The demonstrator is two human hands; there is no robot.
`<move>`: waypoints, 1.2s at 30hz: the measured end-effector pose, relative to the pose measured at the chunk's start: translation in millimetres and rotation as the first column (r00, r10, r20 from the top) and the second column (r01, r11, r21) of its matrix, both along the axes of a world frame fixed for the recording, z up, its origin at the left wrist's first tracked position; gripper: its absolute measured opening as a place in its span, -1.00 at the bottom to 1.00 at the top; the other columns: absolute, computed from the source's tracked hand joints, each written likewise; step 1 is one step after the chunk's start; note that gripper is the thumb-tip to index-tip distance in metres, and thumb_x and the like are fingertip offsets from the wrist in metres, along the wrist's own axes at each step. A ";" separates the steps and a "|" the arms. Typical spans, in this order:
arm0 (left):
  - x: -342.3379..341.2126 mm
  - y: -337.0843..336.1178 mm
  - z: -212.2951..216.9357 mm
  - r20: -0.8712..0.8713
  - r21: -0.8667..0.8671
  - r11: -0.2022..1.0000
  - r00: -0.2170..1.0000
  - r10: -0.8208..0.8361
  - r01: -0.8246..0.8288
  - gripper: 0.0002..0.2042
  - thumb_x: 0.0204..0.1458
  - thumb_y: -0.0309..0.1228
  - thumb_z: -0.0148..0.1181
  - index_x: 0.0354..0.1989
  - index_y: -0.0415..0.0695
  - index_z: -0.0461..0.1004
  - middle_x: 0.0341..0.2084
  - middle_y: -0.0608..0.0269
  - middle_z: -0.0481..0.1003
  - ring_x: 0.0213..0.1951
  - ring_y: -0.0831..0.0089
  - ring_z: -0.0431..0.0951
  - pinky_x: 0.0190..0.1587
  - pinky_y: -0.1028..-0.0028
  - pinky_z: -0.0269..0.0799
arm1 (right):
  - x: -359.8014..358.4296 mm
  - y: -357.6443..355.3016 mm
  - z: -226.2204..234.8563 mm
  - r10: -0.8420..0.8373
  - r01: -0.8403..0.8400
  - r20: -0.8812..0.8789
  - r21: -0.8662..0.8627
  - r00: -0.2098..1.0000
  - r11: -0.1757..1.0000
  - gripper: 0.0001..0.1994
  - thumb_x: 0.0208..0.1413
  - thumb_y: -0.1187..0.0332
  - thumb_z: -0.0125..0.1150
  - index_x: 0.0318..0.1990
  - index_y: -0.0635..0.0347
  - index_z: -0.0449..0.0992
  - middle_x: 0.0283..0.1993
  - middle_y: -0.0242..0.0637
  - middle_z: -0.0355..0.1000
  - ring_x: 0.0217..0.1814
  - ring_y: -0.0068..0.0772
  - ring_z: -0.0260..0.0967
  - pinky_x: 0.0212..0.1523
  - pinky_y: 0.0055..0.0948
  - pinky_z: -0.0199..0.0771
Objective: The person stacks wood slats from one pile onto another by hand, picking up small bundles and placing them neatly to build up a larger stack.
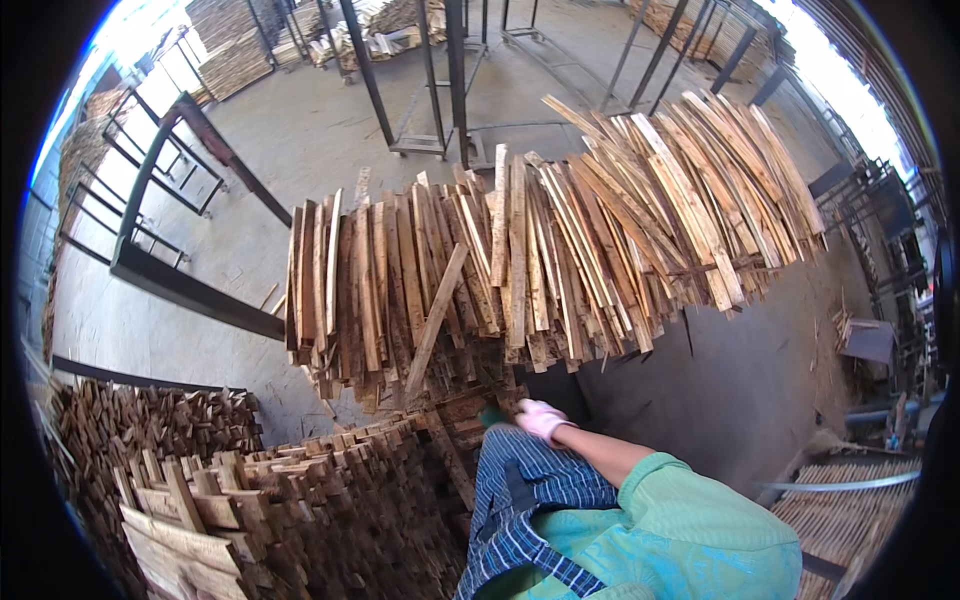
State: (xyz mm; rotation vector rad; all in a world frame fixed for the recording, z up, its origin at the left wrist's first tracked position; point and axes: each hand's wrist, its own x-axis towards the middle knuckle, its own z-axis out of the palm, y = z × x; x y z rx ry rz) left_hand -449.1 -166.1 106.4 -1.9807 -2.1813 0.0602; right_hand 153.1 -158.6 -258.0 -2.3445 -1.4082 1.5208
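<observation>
A broad fan of long, rough wooden slats lies on top of a stack in front of me, with one slat lying aslant across the others. My right hand, in a pale pink glove, reaches from a green sleeve to the near underside of the fan. Its fingers are curled on the slat ends there. My left arm is in a blue plaid sleeve. Only a green glove tip of my left hand shows at the slats' lower edge, and the rest of the hand is hidden.
Stacked slat piles rise at the lower left, and another pile sits at the lower right. Dark metal racks stand on the concrete floor to the left and behind. More timber piles lie far back.
</observation>
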 end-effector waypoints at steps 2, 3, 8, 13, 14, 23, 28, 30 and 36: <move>23.7 29.7 -8.6 0.067 -0.024 0.999 0.997 0.025 -0.023 -0.45 0.34 -0.11 0.01 0.39 -0.18 0.24 0.20 0.05 0.38 0.23 0.23 0.38 0.31 0.22 0.28 | 51.0 -37.2 -32.7 0.002 0.013 0.094 -0.164 0.996 0.986 -0.47 0.12 0.09 0.01 0.21 0.13 0.48 0.24 0.07 0.42 0.32 0.07 0.36 0.30 -0.11 0.36; 36.8 41.6 -10.4 0.070 -0.036 0.999 0.997 0.032 -0.030 -0.45 0.33 -0.11 0.02 0.38 -0.18 0.24 0.20 0.05 0.38 0.22 0.23 0.38 0.31 0.22 0.28 | 67.8 -38.4 -34.1 -0.086 0.112 0.129 -0.210 0.988 0.971 -0.47 0.12 0.12 0.01 0.21 0.14 0.47 0.24 0.09 0.42 0.32 0.06 0.36 0.30 -0.10 0.37; 82.0 101.9 -38.1 0.111 -0.095 0.995 0.992 0.053 -0.042 -0.46 0.33 -0.12 0.04 0.38 -0.16 0.25 0.20 0.04 0.39 0.22 0.23 0.38 0.30 0.23 0.29 | 129.6 18.1 -77.2 -0.454 0.466 0.238 0.008 0.859 0.885 -0.17 0.12 0.02 0.25 0.47 0.07 0.02 0.39 0.31 0.13 0.37 0.34 0.21 0.31 0.02 0.34; 114.7 154.4 -79.1 0.145 -0.162 0.986 0.987 0.069 -0.045 -0.47 0.32 -0.13 0.05 0.38 -0.14 0.26 0.19 0.03 0.39 0.22 0.23 0.39 0.30 0.24 0.30 | 174.7 114.0 -139.6 -0.605 0.614 0.267 0.061 0.750 0.787 0.06 0.06 0.01 0.34 0.56 0.05 -0.28 0.51 0.25 -0.01 0.52 0.19 0.06 0.43 -0.08 0.18; 121.6 162.7 -84.4 0.144 -0.180 0.983 0.987 0.072 -0.046 -0.47 0.32 -0.14 0.06 0.37 -0.14 0.27 0.19 0.03 0.40 0.22 0.23 0.39 0.30 0.24 0.30 | 173.2 122.4 -137.7 -0.663 0.678 0.235 0.022 0.711 0.734 0.06 0.07 0.03 0.33 0.56 0.07 -0.30 0.50 0.25 0.02 0.51 0.16 0.07 0.43 -0.12 0.18; 141.1 200.4 -96.6 0.178 -0.211 0.973 0.975 0.130 -0.091 -0.49 0.31 -0.16 0.09 0.37 -0.11 0.29 0.19 0.02 0.41 0.21 0.24 0.40 0.28 0.26 0.32 | 189.3 104.7 -58.7 -0.379 0.353 0.284 0.140 0.881 0.925 -0.16 0.14 0.10 0.22 0.52 0.01 -0.07 0.34 0.19 0.28 0.24 0.19 0.38 0.20 -0.07 0.45; 151.8 212.3 -103.6 0.178 -0.212 0.973 0.976 0.129 -0.090 -0.49 0.30 -0.17 0.11 0.36 -0.09 0.30 0.18 0.01 0.42 0.21 0.24 0.41 0.28 0.27 0.33 | 277.5 190.3 -39.6 -0.408 0.371 0.433 0.171 0.804 0.913 -0.12 0.17 0.12 0.30 0.53 0.06 -0.10 0.37 0.22 0.18 0.28 0.15 0.33 0.16 -0.05 0.48; 154.3 219.6 -111.9 0.184 -0.223 0.972 0.976 0.119 -0.076 -0.50 0.30 -0.18 0.12 0.36 -0.09 0.31 0.18 0.01 0.42 0.21 0.24 0.41 0.27 0.28 0.33 | 307.3 217.9 -57.1 -0.430 0.387 0.487 0.192 0.760 0.902 0.03 0.08 0.05 0.40 0.55 0.04 -0.21 0.40 0.18 0.12 0.40 0.15 0.19 0.25 0.02 0.38; 153.0 221.5 -121.4 0.187 -0.238 0.965 0.970 0.156 -0.109 -0.51 0.29 -0.19 0.14 0.35 -0.07 0.32 0.18 0.00 0.43 0.20 0.24 0.42 0.27 0.29 0.34 | 290.3 232.2 -114.8 -0.442 0.393 0.633 0.227 0.636 0.891 0.24 -0.08 0.07 0.55 0.56 0.01 -0.36 0.32 0.09 0.20 0.41 0.21 0.12 0.28 0.12 0.30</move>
